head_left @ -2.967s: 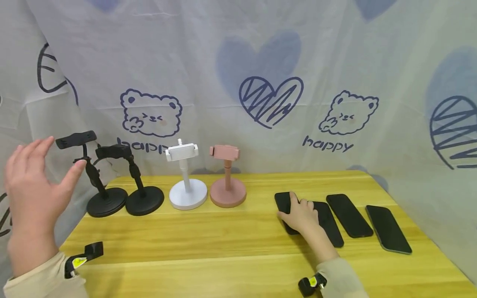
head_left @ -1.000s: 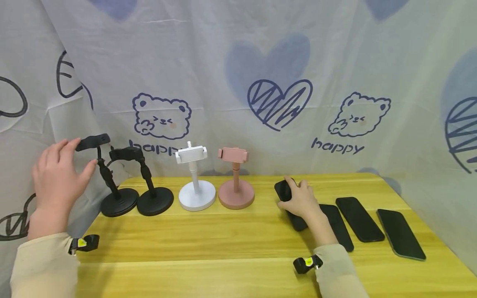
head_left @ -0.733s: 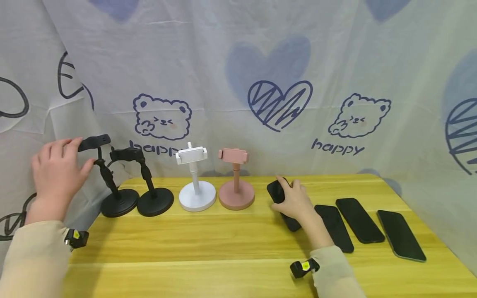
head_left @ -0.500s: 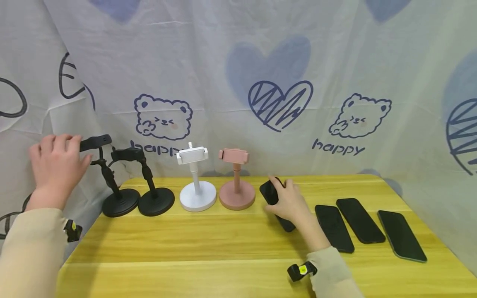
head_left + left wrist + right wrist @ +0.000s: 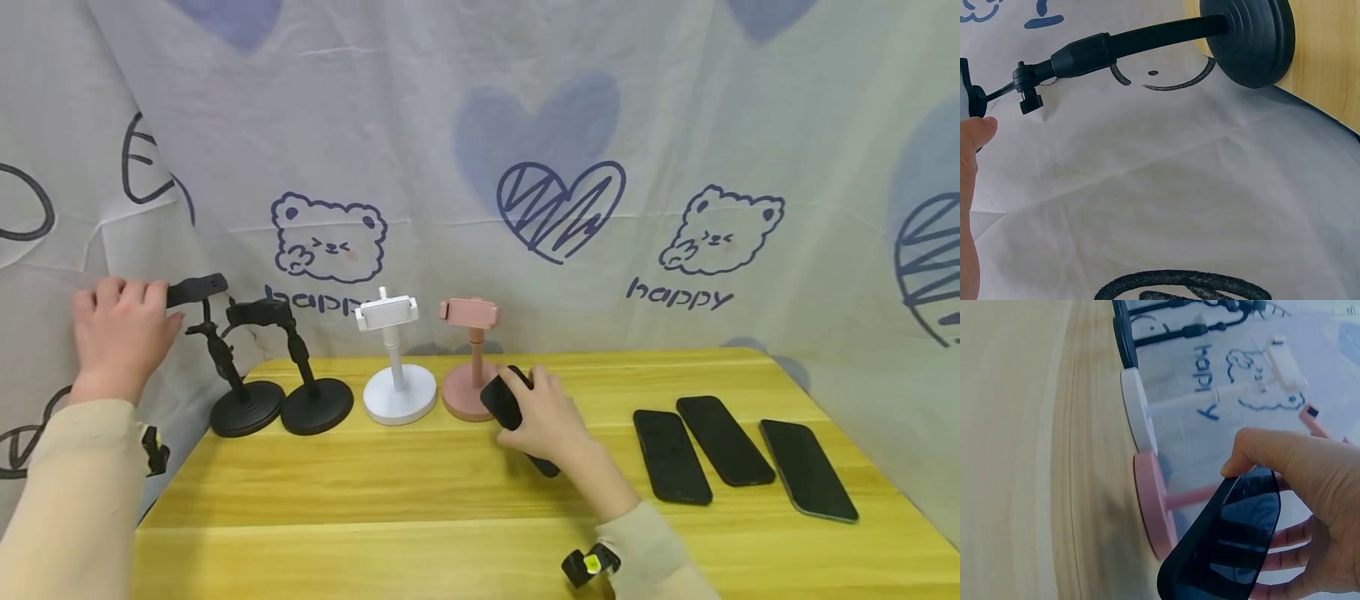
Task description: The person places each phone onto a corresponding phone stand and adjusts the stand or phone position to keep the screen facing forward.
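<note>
Evidently the left hand (image 5: pixel 120 337) is pinching the outer black stand (image 5: pixel 222 358) by its clamp (image 5: pixel 197 289), near the left edge of the table (image 5: pixel 375 508); the right hand (image 5: pixel 550 417) is gripping a phone (image 5: pixel 501 405), tilted, just by the pink stand (image 5: pixel 476 356); a careless swing could be knocking that stand; an uneven tug could be tipping the black one edgeward; open table is stretching before both hands.

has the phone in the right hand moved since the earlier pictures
Yes: in the head view, the held phone has moved left toward the pink stand and now overlaps it in view.
</note>
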`<state>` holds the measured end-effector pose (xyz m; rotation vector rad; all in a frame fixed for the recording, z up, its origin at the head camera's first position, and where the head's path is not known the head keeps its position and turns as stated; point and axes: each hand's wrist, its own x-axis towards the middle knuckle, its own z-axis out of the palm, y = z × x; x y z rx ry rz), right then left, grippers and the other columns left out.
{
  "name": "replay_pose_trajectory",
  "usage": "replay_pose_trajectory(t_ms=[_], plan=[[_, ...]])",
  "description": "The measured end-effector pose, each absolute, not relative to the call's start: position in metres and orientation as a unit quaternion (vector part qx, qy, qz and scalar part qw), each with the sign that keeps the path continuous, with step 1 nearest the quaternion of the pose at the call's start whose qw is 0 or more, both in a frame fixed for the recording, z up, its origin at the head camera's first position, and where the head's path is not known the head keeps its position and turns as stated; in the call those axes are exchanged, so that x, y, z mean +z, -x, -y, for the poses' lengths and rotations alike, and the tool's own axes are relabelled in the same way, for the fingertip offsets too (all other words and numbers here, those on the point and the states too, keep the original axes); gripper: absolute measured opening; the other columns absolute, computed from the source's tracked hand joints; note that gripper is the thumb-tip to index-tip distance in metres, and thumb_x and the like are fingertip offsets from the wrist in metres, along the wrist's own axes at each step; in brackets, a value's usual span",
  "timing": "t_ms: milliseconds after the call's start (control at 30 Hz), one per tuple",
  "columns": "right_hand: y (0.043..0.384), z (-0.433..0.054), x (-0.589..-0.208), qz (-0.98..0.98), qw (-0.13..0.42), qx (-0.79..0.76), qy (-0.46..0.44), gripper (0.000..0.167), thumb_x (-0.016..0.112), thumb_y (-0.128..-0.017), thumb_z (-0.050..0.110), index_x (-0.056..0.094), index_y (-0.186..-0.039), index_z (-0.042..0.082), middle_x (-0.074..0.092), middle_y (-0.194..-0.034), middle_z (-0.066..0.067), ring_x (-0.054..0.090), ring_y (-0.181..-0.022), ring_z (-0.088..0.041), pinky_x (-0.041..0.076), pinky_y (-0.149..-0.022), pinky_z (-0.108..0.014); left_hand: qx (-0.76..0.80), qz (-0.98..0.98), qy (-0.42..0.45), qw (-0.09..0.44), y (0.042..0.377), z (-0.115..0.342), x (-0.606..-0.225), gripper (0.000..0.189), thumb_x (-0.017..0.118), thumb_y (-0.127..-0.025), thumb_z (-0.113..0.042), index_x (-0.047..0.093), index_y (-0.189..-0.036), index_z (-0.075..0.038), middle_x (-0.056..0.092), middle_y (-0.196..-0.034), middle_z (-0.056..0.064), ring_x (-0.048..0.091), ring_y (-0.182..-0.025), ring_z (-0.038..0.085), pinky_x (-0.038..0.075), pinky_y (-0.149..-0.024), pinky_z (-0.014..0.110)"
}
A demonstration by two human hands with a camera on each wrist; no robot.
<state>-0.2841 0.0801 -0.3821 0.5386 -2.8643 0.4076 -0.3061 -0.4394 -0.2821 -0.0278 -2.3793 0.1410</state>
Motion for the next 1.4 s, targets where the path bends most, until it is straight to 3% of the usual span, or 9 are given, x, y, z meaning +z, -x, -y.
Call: replay_pose_trajectory(t_ms=[233, 433, 667, 933, 1133, 1400], plan=[[0.271, -0.066, -0.375, 0.956, 0.126, 0.135, -0.228, 0.093, 0.077, -0.071, 0.041, 0.032, -0.151, 0.032, 0.047, -0.122, -0.018, 0.049, -0.102, -0.03, 0.052, -0.073, -0.045, 0.036, 0.93, 0.004, 0.367, 0.307, 0.439, -0.283, 0.038, 0.067, -0.085, -0.013, 0.05, -0.112, 0.007, 0.055, -0.11, 0.035, 0.038, -0.106, 0.052, 0.025, -0.086, 0.065], [0.261, -0.06, -0.368, 0.948, 0.142, 0.142, -0.246, 0.092, 0.077, -0.07, 0.039, 0.033, -0.15, 0.032, 0.046, -0.125, -0.017, 0.05, -0.105, -0.029, 0.051, -0.08, -0.046, 0.032, 0.912, 0.011, 0.408, 0.311, 0.438, -0.284, 0.035, 0.071, -0.082, -0.012, 0.052, -0.104, 0.008, 0.057, -0.104, 0.035, 0.042, -0.102, 0.051, 0.027, -0.083, 0.064], [0.255, -0.056, -0.363, 0.936, 0.156, 0.16, -0.271, 0.092, 0.076, -0.071, 0.036, 0.031, -0.151, 0.033, 0.044, -0.136, -0.018, 0.051, -0.109, -0.03, 0.05, -0.084, -0.048, 0.015, 0.911, 0.01, 0.411, 0.31, 0.439, -0.284, 0.032, 0.07, -0.084, -0.012, 0.05, -0.1, 0.008, 0.057, -0.104, 0.036, 0.041, -0.102, 0.05, 0.025, -0.084, 0.064], [0.253, -0.053, -0.363, 0.927, 0.168, 0.172, -0.288, 0.094, 0.077, -0.07, 0.036, 0.03, -0.152, 0.032, 0.042, -0.142, -0.017, 0.051, -0.112, -0.031, 0.051, -0.085, -0.048, 0.037, 0.888, 0.036, 0.457, 0.302, 0.442, -0.284, 0.033, 0.074, -0.078, -0.012, 0.052, -0.096, 0.004, 0.061, -0.095, 0.031, 0.044, -0.097, 0.047, 0.027, -0.082, 0.061], [0.252, -0.053, -0.363, 0.922, 0.171, 0.179, -0.296, 0.097, 0.078, -0.07, 0.035, 0.027, -0.153, 0.033, 0.04, -0.145, -0.016, 0.051, -0.114, -0.031, 0.052, -0.084, -0.048, 0.058, 0.887, 0.04, 0.456, 0.293, 0.442, -0.28, 0.034, 0.075, -0.076, -0.016, 0.049, -0.091, 0.003, 0.061, -0.09, 0.028, 0.044, -0.097, 0.047, 0.028, -0.081, 0.059], [0.253, -0.052, -0.365, 0.923, 0.17, 0.181, -0.294, 0.097, 0.077, -0.07, 0.035, 0.027, -0.153, 0.033, 0.04, -0.144, -0.017, 0.051, -0.114, -0.031, 0.052, -0.084, -0.048, 0.073, 0.878, 0.058, 0.47, 0.283, 0.442, -0.282, 0.036, 0.074, -0.074, -0.017, 0.051, -0.094, 0.002, 0.061, -0.097, 0.027, 0.045, -0.098, 0.047, 0.029, -0.08, 0.059]])
